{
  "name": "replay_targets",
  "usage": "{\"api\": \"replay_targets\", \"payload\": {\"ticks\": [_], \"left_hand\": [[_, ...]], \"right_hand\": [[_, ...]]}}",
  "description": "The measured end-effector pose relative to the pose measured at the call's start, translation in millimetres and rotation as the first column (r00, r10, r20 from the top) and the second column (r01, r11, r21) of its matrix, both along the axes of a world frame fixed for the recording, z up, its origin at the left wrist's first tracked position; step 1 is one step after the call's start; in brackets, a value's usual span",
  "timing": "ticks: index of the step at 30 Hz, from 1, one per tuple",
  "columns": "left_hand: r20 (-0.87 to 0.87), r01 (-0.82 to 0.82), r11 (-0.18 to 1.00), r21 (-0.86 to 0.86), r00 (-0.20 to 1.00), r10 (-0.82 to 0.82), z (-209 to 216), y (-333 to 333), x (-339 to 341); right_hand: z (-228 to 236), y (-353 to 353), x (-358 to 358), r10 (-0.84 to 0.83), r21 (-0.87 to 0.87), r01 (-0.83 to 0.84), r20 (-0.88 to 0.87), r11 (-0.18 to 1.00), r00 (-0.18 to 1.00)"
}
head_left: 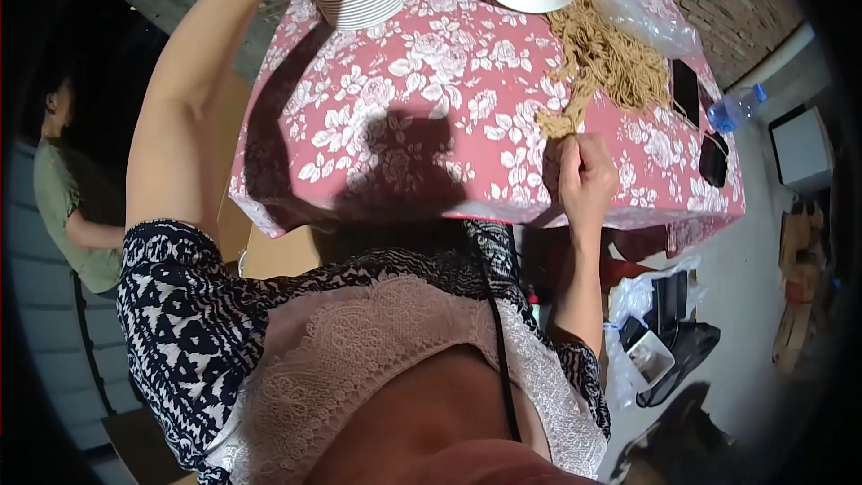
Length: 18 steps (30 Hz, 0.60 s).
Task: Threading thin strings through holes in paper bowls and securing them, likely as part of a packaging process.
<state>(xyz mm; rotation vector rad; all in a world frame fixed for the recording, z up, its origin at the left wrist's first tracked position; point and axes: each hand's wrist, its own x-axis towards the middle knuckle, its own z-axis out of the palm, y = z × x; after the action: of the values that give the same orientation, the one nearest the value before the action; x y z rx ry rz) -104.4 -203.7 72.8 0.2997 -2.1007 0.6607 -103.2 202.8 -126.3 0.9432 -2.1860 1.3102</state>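
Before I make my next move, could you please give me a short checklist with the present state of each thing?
1. Left hand in view: not ok; its forearm runs past the top edge.
2. Right hand closed: ok; curled into a fist.
3. Its grip on the tan cord: cannot tell.
4. Tan cord neatly laid: not ok; strands lie in a loose heap.
5. White bowl apart from the cord: cannot tell; they overlap in view.
6. Phone flat on the flowered tablecloth: ok.
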Motion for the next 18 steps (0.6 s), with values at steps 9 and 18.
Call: {"api": "replay_targets", "payload": {"ticks": [9,18], "left_hand": [[0.334,0.276,0.706,0.652,0.732,-0.594,-129,96,9],[0.151,0.245,0.402,0.882,0.662,-0.734,-159,171,-39]], "right_hand": [[-11,13,-8,0.082,-0.193,-0.035,0.241,0.981,0.967],[-8,20,-6,0.235,-0.481,-0.070,0.291,0.874,0.928]]}}
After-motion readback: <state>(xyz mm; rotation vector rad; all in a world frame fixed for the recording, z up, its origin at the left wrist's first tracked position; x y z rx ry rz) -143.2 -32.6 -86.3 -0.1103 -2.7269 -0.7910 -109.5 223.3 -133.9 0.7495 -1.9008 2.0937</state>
